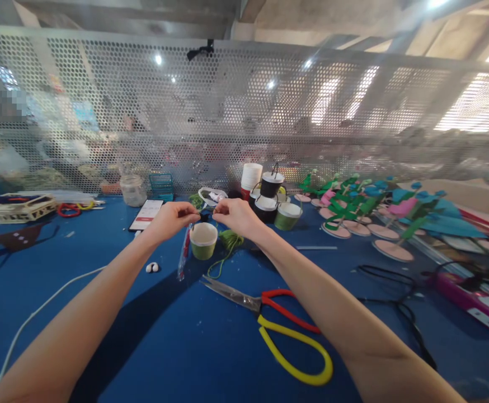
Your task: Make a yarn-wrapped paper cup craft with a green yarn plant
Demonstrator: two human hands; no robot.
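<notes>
Both hands meet just above and behind a small paper cup [203, 249] wrapped in green yarn with a white rim. My left hand [176, 220] is closed in a pinch at the cup's left. Opposite it, my right hand [236, 217] pinches too, fingertips a short gap away. What they hold is too small to tell; something dark shows between the fingertips. A bundle of green yarn [231, 239] lies right of the cup, its loose strand trailing forward. Below my right hand lie large scissors [250, 302] with one red and one yellow handle, blades slightly apart.
Small yarn-wrapped buckets [265, 207] and stacked white cups [252, 176] stand behind. At right are several craft flowers on round bases [393, 250], a black cable [399, 302] and a purple power strip [466, 299]. A phone [147, 215] and white earbuds [152, 267] lie left; a perforated panel [236, 106] rises behind.
</notes>
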